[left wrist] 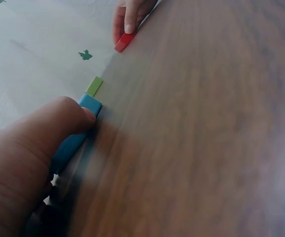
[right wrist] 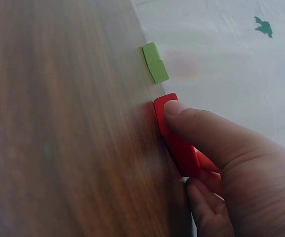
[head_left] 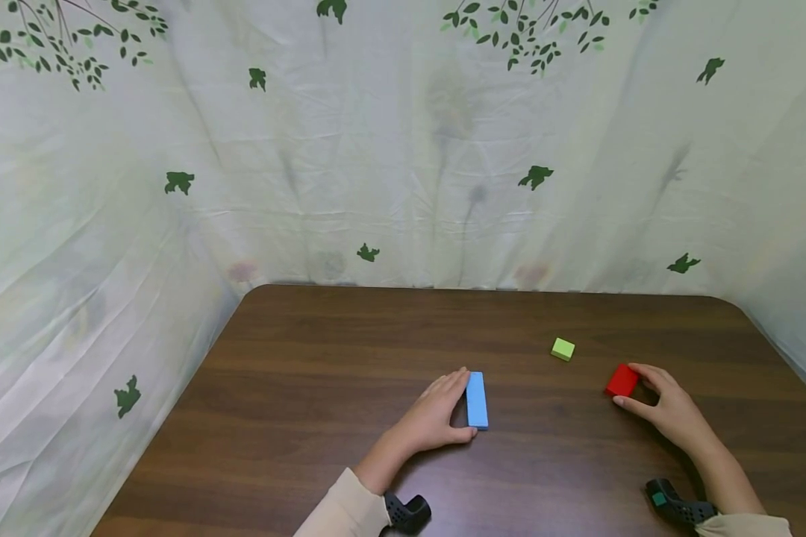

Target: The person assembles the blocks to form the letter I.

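Note:
A long blue block (head_left: 477, 401) lies on the table, its length running away from me. My left hand (head_left: 430, 414) spans it, with the thumb at its near end and the fingertips at its far end. The left wrist view shows the thumb against the end of the blue block (left wrist: 89, 102). On the right, my right hand (head_left: 672, 410) pinches a red block (head_left: 622, 380) between thumb and fingers. The right wrist view shows the thumb on the end face of this red block (right wrist: 179, 143). A small light green block (head_left: 563, 349) sits between and beyond both hands, untouched.
The brown wooden table (head_left: 349, 335) has rounded far corners. Behind it and at both sides hangs a pale curtain (head_left: 389, 164) with green leaf and bird prints. A black device is strapped at each wrist.

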{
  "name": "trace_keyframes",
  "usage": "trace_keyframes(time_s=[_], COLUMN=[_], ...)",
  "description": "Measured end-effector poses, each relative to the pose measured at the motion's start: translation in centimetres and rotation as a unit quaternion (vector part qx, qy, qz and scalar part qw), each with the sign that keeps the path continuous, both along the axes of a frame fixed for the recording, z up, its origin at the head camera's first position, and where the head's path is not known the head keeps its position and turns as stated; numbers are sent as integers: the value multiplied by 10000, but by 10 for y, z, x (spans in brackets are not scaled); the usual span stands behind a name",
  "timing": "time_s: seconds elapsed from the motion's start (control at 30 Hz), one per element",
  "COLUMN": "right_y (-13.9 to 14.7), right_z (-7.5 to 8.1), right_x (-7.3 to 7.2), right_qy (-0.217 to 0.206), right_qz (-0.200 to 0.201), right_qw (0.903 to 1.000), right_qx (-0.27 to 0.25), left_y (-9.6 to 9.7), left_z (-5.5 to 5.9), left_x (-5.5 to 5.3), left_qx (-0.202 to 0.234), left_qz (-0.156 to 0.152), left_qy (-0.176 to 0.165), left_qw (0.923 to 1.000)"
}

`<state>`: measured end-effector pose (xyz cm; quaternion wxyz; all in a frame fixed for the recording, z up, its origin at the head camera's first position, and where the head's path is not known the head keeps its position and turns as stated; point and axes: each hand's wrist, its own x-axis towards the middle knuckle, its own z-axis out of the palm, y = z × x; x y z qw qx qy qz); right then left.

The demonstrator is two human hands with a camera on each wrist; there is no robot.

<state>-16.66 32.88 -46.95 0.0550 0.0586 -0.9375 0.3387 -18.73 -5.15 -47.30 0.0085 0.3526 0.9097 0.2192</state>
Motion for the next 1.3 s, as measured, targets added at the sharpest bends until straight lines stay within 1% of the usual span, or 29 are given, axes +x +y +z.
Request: trace_keyframes(time_s=[0.27, 0.33, 0.43, 0.5, 0.6, 0.67, 0.8, 0.9, 1.0, 1.13, 1.3], right_y=[-1, -2, -2, -3, -3, -3, -6, -9, -13, -18, -26], right_z=[-1, -1, -2, -2, -2, -2, -1, 1, 3, 5, 6], right_x=[-1, -2, -2, -2, -1, -1, -1, -1, -1, 0, 0], right_qy=[51, 40, 12, -4, -18, -9, 20, 42, 56, 158, 281], right_qz=[67, 61, 17, -21, -85, -121, -176, -161, -126, -34, 213], right_qw=[9998, 9998, 9997, 9997, 9996, 9996, 9996, 9997, 9998, 9998, 9992], right_qx=[-162, -195, -233, -262, -284, -267, -205, -152, -108, -118, -205], left_y=[-4, -5, -7, -8, -10, -11, -11, -11, -11, -10, -8], left_z=[1, 1, 1, 1, 0, -1, -2, -2, -2, -2, -3], left_x=[-1, -1, -1, 0, 0, 1, 0, 0, 0, 1, 0], left_qx=[-14, 38, 193, 351, 519, 565, 581, 569, 564, 577, 600], left_qz=[-112, -122, -90, -18, 78, 105, 113, 141, 165, 169, 164], left_qy=[-75, -134, -251, -391, -457, -428, -261, -160, -135, -189, -172], left_qw=[9999, 9998, 9995, 9986, 9976, 9974, 9979, 9982, 9982, 9980, 9979])
